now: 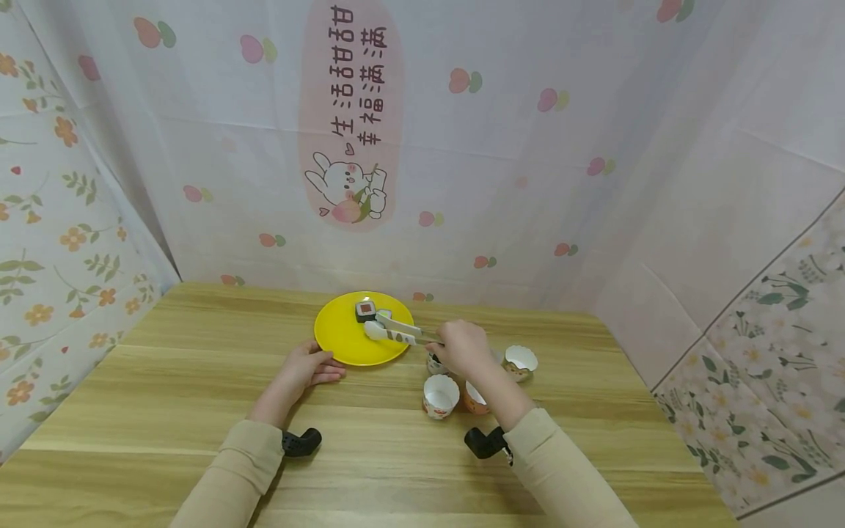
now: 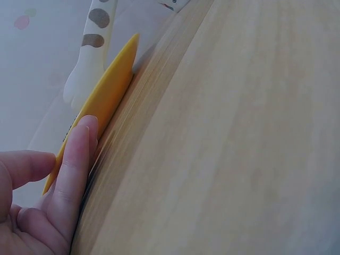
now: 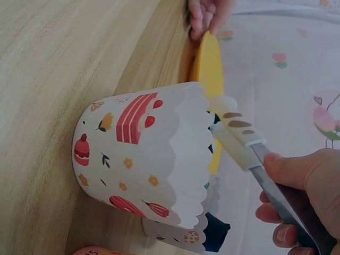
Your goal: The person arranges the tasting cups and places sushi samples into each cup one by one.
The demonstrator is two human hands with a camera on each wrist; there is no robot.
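On the table, a yellow plate [image 1: 339,341] bears a sushi roll piece [image 1: 366,311] with a dark wrapper and red centre. My left hand [image 1: 304,370] pinches the plate's near-left rim, thumb above and fingers beneath, as the left wrist view [image 2: 64,180] shows. My right hand [image 1: 464,346] grips metal tongs [image 3: 276,194] with pale, paw-shaped tips [image 1: 375,331]. Those tips are over the plate at a second sushi piece [image 1: 384,314], partly hidden behind them; I cannot tell whether they clasp it.
Several patterned paper cups stand right of the plate: a white one [image 1: 440,397], an orange one [image 1: 475,400] partly under my right forearm, and another [image 1: 520,361] farther right. A cup behind the white one holds something dark [image 3: 217,232]. A printed curtain [image 1: 429,147] hangs behind the table.
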